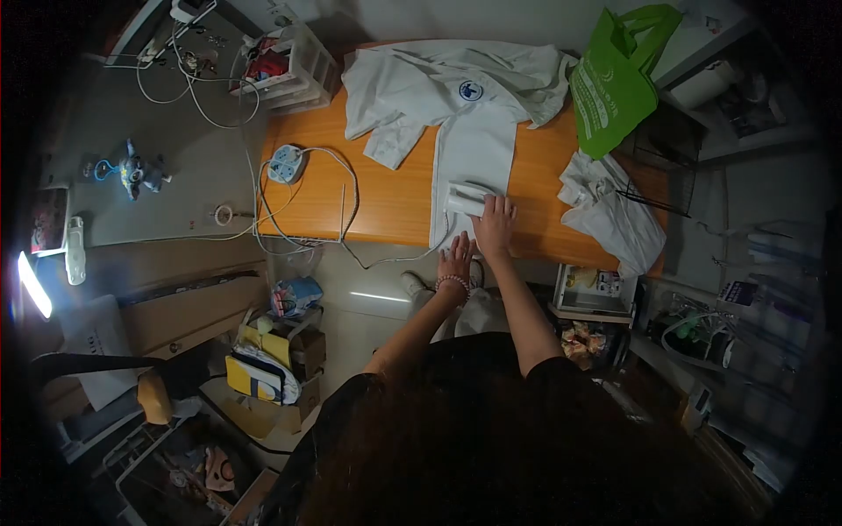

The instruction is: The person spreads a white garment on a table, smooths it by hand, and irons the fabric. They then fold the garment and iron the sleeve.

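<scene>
A white long-sleeved garment with a round blue emblem lies across the wooden table, one sleeve stretched toward me over the front edge. On that sleeve rests a white iron. My right hand is closed around the iron's near side. With fingers spread, my left hand lies on the sleeve's end at the table edge, just below the iron; a beaded bracelet circles that wrist. A pale cord runs left from near the iron.
A blue-and-white power strip with looping cords sits on the table's left. At the right are a green bag, crumpled white cloth and a black wire rack. Clear plastic drawers stand at the back left.
</scene>
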Tool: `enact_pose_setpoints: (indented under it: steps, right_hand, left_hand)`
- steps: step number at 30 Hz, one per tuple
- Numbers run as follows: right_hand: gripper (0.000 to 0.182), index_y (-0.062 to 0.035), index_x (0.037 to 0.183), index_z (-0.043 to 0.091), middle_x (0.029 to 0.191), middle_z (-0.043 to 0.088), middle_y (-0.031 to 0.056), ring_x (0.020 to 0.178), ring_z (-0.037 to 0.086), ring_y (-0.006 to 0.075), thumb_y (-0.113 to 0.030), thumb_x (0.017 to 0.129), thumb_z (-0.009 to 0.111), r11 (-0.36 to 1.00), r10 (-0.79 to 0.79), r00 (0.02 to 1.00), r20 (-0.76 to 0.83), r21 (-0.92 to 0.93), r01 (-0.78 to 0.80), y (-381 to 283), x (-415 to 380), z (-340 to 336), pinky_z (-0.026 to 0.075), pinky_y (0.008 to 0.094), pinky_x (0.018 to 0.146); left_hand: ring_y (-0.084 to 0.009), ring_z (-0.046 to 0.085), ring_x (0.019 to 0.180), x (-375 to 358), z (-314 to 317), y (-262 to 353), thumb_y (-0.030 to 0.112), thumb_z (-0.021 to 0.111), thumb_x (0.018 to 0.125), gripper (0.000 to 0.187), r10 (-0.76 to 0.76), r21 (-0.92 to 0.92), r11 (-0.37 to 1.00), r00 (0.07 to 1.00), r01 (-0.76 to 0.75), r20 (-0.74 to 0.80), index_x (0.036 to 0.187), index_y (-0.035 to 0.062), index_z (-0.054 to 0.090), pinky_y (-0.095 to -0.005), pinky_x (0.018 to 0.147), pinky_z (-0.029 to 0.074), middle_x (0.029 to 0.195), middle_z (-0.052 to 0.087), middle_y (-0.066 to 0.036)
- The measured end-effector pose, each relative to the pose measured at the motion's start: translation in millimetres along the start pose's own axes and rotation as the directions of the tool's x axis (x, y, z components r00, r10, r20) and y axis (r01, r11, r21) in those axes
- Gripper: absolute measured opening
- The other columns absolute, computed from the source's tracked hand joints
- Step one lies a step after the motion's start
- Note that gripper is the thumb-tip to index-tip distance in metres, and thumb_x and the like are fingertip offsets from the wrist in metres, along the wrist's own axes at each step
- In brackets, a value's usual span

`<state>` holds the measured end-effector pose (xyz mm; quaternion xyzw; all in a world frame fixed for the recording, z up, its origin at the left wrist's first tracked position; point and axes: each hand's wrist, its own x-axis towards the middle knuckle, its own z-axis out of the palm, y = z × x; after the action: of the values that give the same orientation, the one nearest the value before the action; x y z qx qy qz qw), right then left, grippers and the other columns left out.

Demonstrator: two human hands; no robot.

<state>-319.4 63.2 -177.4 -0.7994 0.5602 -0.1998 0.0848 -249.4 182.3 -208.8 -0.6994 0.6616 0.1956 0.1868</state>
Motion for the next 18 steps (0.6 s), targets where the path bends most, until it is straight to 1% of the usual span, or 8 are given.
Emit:
enact_pose_setpoints:
  steps: [2, 3, 5, 10, 13, 15, 16, 18]
  right_hand:
    - [0.052, -0.0072, 0.1, 0.055, 0.103, 0.055, 0.0115, 0.106, 0.051, 0.0293, -0.04, 0.068, 0.08, 0.997, -0.023, 0.999, -0.029, -0.073, 0.02, -1, 7, 1, 0.042, 0.0429, 0.09]
    - [0.052, -0.0072, 0.1, 0.055, 0.103, 0.055, 0.0115, 0.106, 0.051, 0.0293, -0.04, 0.068, 0.08, 0.997, -0.025, 0.999, -0.029, -0.073, 0.023, 0, 13, 3, 0.042, 0.0429, 0.09]
    - [0.057, -0.0064, 0.094, 0.055, 0.097, 0.056, 0.0104, 0.101, 0.052, 0.0281, -0.049, 0.065, 0.078, 0.997, 0.012, 0.997, 0.072, -0.081, -0.006, 1, 26, 6, 0.043, 0.0409, 0.088]
    - [0.057, -0.006, 0.094, 0.056, 0.094, 0.057, 0.0092, 0.097, 0.052, 0.0275, -0.05, 0.065, 0.078, 0.989, -0.068, 0.994, 0.086, -0.124, 0.078, 4, 40, 9, 0.045, 0.0389, 0.084]
    - [0.059, -0.0057, 0.098, 0.057, 0.096, 0.058, 0.0095, 0.097, 0.052, 0.0281, -0.05, 0.064, 0.078, 0.987, -0.082, 0.991, 0.103, -0.129, 0.095, 1, 44, 9, 0.045, 0.0404, 0.085]
    - [0.059, -0.0056, 0.1, 0.058, 0.097, 0.058, 0.0098, 0.098, 0.052, 0.0286, -0.049, 0.064, 0.078, 0.988, -0.079, 0.99, 0.117, -0.126, 0.094, 2, 45, 7, 0.045, 0.0418, 0.086]
    - [0.058, -0.0072, 0.102, 0.058, 0.098, 0.058, 0.0098, 0.1, 0.052, 0.0291, -0.047, 0.065, 0.079, 0.992, -0.085, 0.985, 0.149, -0.082, 0.098, 2, 47, 5, 0.045, 0.0434, 0.087]
    - [0.057, -0.0088, 0.105, 0.058, 0.099, 0.058, 0.0098, 0.102, 0.053, 0.0297, -0.044, 0.065, 0.08, 0.993, -0.1, 0.979, 0.179, -0.04, 0.109, 1, 51, -1, 0.044, 0.045, 0.089]
  left_hand:
    - [-0.0217, 0.014, 0.148, 0, 0, -1, 0.015, 0.043, 0.097, 0.064, 0.006, 0.003, 1.0, 1.0, -0.006, -0.008, 0.154, 0.0186, 0.015, -0.0517, 0.112, 0.029, 0.163, 0.002, -0.005]
    - [-0.0216, 0.014, 0.148, 0, 1, -1, 0.015, 0.043, 0.097, 0.064, 0.01, 0.004, 1.0, 1.0, -0.01, -0.017, 0.154, 0.0187, 0.015, -0.0518, 0.112, 0.03, 0.163, 0.002, -0.005]
    - [-0.0217, 0.014, 0.148, 2, 3, -1, 0.014, 0.043, 0.097, 0.064, 0.005, -0.004, 1.0, 1.0, -0.005, -0.022, 0.154, 0.0186, 0.015, -0.0516, 0.112, 0.03, 0.163, 0.002, -0.005]
    - [-0.0218, 0.013, 0.148, 3, 7, -2, 0.013, 0.042, 0.097, 0.063, -0.004, -0.031, 1.0, 1.0, 0.003, -0.029, 0.154, 0.0188, 0.015, -0.0514, 0.112, 0.031, 0.163, 0.002, -0.005]
    - [-0.0241, 0.011, 0.149, -2, -4, -2, 0.011, 0.042, 0.096, 0.067, 0.005, -0.051, 0.999, 1.0, -0.005, -0.002, 0.155, 0.0142, 0.011, -0.0492, 0.114, 0.027, 0.163, -0.001, -0.007]
    - [-0.0254, 0.011, 0.149, -5, -10, -2, 0.019, 0.055, 0.091, 0.078, 0.02, 0.003, 1.0, 0.999, -0.02, 0.031, 0.154, 0.0142, 0.011, -0.0501, 0.114, 0.026, 0.163, -0.001, -0.008]
    - [-0.0254, 0.011, 0.149, -7, -14, -3, 0.019, 0.055, 0.091, 0.078, 0.016, -0.002, 1.0, 1.0, -0.016, 0.025, 0.154, 0.0142, 0.011, -0.0501, 0.114, 0.026, 0.163, -0.001, -0.008]
    - [-0.0278, 0.01, 0.149, -4, -8, -6, 0.025, 0.071, 0.079, 0.096, 0.048, -0.07, 0.997, 0.999, -0.046, 0.025, 0.154, 0.013, 0.013, -0.0507, 0.115, 0.025, 0.162, 0.0, -0.011]
